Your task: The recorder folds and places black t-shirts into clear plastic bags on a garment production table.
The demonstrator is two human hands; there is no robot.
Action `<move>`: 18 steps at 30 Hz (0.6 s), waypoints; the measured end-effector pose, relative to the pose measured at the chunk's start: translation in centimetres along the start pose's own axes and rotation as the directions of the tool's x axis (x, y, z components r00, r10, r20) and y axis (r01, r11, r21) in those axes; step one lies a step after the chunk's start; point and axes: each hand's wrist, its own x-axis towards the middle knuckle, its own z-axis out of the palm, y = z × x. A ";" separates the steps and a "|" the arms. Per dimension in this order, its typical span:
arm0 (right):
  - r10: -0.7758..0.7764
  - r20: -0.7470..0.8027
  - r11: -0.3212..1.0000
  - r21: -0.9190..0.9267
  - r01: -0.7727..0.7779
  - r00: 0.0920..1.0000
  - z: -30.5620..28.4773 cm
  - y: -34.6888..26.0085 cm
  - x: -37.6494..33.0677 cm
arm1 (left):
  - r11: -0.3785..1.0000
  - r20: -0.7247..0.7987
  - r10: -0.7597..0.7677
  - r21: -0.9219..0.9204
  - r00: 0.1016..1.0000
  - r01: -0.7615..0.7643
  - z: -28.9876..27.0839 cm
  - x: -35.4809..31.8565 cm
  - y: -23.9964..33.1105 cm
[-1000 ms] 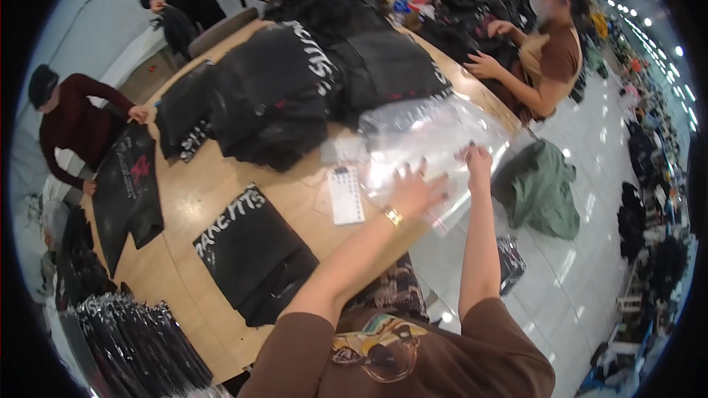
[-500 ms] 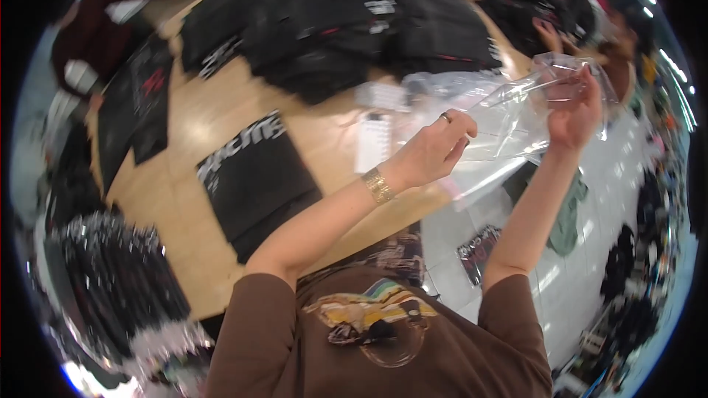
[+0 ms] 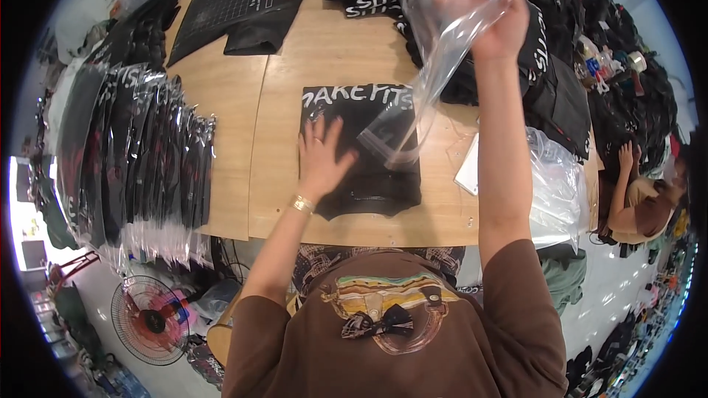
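Observation:
A folded black T-shirt (image 3: 380, 184) with white lettering lies on the wooden table in front of me. My left hand (image 3: 322, 161), fingers spread, rests on the left part of it. High on the right, my right hand (image 3: 503, 29) grips a clear plastic bag (image 3: 435, 77). The bag hangs down from that hand, and its lower end reaches over the shirt's right side. Part of the right hand shows through the film and is slightly blurred.
A row of bagged black garments (image 3: 140, 155) stands at the left, with a fan (image 3: 151, 320) below. Clear bags (image 3: 553, 191) lie at the table's right edge. Black shirts (image 3: 564, 96) are piled behind. Another shirt (image 3: 243, 0) is spread at far left. A co-worker (image 3: 645, 203) sits at right.
My view has turned left. The left hand has gone from beside the bags to the folded shirt, its fingers now spread. My right hand has brought a bag from the pile over the table.

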 end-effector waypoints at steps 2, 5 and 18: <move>0.137 -0.060 0.990 0.043 -0.135 0.989 -4.7 2.1 -1.8 | 0.987 0.130 -0.007 0.158 0.991 -0.014 0.5 -2.6 1.1; 0.130 -0.450 0.989 -0.009 -0.150 0.884 -8.7 4.0 -7.0 | 0.989 0.178 -0.043 0.149 0.983 0.016 -0.1 -5.1 2.3; 0.555 -0.237 0.831 0.129 -0.540 0.797 -1.1 10.9 -6.8 | -0.285 0.393 -0.168 -0.897 0.904 0.337 1.6 -0.9 4.1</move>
